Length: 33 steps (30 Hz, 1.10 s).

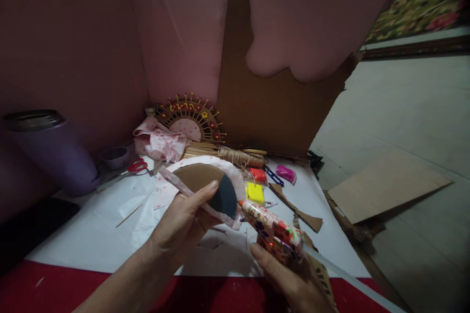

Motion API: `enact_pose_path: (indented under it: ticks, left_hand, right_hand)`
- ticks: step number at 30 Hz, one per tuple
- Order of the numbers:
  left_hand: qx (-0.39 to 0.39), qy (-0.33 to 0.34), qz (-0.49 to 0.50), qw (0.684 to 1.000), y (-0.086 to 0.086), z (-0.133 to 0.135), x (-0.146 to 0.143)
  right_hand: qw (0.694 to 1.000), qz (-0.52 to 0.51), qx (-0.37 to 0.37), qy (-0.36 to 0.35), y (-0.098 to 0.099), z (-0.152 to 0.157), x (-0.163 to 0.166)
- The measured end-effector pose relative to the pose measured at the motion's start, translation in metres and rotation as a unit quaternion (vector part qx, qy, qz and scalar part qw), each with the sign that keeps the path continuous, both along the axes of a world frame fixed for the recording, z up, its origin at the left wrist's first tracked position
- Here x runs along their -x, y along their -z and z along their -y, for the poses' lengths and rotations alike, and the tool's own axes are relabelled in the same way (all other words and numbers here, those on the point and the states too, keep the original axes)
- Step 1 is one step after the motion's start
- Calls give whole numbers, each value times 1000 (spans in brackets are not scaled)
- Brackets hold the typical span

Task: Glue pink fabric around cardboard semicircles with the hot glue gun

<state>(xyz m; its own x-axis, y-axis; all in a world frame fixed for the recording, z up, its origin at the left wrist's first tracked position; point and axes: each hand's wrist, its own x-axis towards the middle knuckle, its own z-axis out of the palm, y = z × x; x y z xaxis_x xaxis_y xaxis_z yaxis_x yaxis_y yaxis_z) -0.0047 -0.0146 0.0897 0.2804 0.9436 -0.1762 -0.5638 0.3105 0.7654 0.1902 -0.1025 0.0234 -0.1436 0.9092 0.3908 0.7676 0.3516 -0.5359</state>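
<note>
Left hand (187, 217) up over the middle of the table (209, 296), and it has the rounded cardboard piece (194, 178) pinched, thumb flat on top, the other fingers tucked beneath and partly hidden. That cardboard is brown on one side, dark blue on the other, with pale spotted cloth (239, 183) wrapped around its curved edge.

In from the right, the right hand (284, 276), fingers closed around a patterned glue gun (270, 227), thumb showing along the side, a small red light glowing! The nozzle is right at the cloth edge; touching or just short, I cannot tell.

Behind them it's busy: yellow packet (255, 192) just beyond the nozzle, red packet (258, 174) behind that, then a blue cutter (273, 175) and a pink packet (286, 173). A roll of twine (240, 156) lies farther back, beside thin sticks (201, 149), with a decorated half-round fan (187, 117) standing behind. Red-handled scissors (137, 166) over on the left, near the purple tumbler (55, 151).
</note>
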Motion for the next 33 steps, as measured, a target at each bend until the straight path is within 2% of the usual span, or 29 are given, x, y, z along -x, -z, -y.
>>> enact_pose_path:
  ticks: [4,9,16,22,29,33]
  left_hand:
    - [6,-5,0,1000,1,0,1]
    - [4,-8,-16,1000,-2,0,1]
    - [11,-23,-12,1000,0,-1,2]
    - [-19,-25,-6,999,-1,-3,3]
    - [-4,-10,-21,1000,-1,-1,2]
    - [-6,8,-19,1000,3,0,2]
  right_hand:
    - [999,-1,32,19,-1,-2,1]
    - [999,42,-8,-8,10,2,0]
    - [998,-51,25,-20,2,0,-1]
    - [998,-50,12,-35,0,0,-2]
    - [1000,-3,-9,-1,8,3,-2]
    - [1000,-8,-6,15,3,0,0]
